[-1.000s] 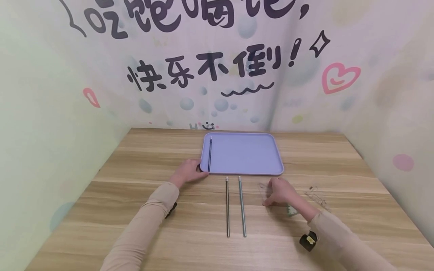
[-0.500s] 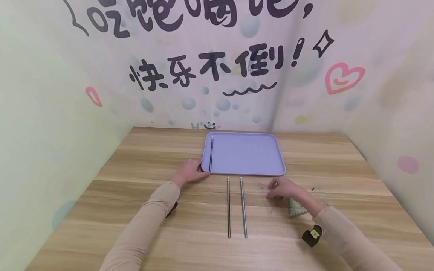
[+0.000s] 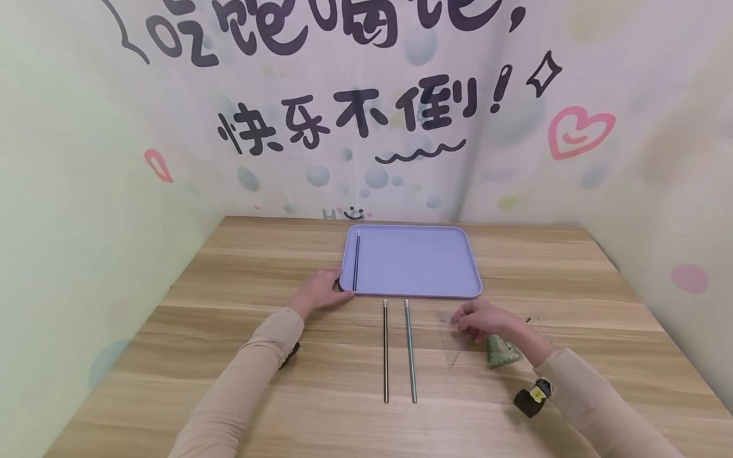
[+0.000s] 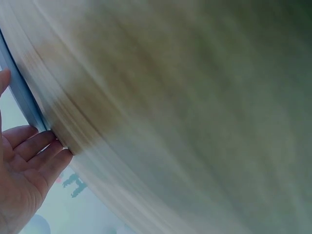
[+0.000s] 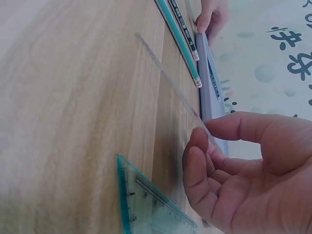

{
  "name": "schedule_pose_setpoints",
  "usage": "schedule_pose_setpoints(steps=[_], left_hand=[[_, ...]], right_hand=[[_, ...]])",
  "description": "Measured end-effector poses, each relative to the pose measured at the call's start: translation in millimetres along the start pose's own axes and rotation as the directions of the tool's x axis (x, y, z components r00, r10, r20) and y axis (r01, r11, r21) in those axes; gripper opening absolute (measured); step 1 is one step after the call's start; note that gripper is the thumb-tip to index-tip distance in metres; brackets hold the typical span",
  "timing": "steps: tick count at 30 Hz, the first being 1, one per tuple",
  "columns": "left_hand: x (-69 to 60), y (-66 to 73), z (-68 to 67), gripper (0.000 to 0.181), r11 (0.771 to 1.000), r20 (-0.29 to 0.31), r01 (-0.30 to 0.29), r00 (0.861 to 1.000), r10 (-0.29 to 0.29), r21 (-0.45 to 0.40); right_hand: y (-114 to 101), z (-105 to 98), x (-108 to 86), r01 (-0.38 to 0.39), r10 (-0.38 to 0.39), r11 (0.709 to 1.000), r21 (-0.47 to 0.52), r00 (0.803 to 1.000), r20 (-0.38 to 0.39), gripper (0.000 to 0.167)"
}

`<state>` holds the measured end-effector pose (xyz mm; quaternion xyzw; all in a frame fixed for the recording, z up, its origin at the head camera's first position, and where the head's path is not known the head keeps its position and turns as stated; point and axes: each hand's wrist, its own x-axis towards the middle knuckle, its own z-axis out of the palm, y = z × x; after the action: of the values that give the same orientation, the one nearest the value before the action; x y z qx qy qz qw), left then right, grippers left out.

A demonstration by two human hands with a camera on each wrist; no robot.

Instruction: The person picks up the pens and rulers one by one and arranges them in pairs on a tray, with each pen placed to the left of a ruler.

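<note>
At the left, the left hand (image 3: 317,289) holds the near left corner of a lilac tray (image 3: 420,264), its thumb along the near edge and its fingers at the left side, with a dark pencil (image 3: 356,261) lying inside the tray by the left wall. Just in front of the tray, a black pencil (image 3: 385,353) and a teal pencil (image 3: 410,353) lie side by side, apart, on the wooden table (image 3: 258,254). Farther right, the right hand (image 3: 483,319) pinches a clear triangle (image 3: 450,342) between thumb and fingers, the others curled, with a green-edged set square (image 3: 499,354) nearby.
</note>
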<state>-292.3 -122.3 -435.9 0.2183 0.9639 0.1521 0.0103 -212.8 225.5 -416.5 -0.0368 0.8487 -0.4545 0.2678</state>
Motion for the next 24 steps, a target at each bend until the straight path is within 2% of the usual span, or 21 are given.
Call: schedule_pose_setpoints(steps=[7,20,24], left_hand=[[-0.1,0.4,0.5,0.042,1.000,-0.003,0.004,1.000,-0.004,0.010],[-0.9,0.3,0.1,0.038,1.000,-0.029,-0.014,0.999,0.014,0.011],[-1.3,0.0,0.0,0.038,1.000,-0.029,-0.012,1.000,0.013,0.014]], right_hand=[[0.4,-2.7,-0.8,0.004,-0.007,0.998,0.064,0.999,0.044,0.027],[-10.9,-7.4,-1.6,0.010,-0.014,0.997,0.076,0.998,0.063,0.029],[-16.6,-7.6,-0.1,0.033,-0.037,0.997,0.066,0.998,0.060,0.030]])
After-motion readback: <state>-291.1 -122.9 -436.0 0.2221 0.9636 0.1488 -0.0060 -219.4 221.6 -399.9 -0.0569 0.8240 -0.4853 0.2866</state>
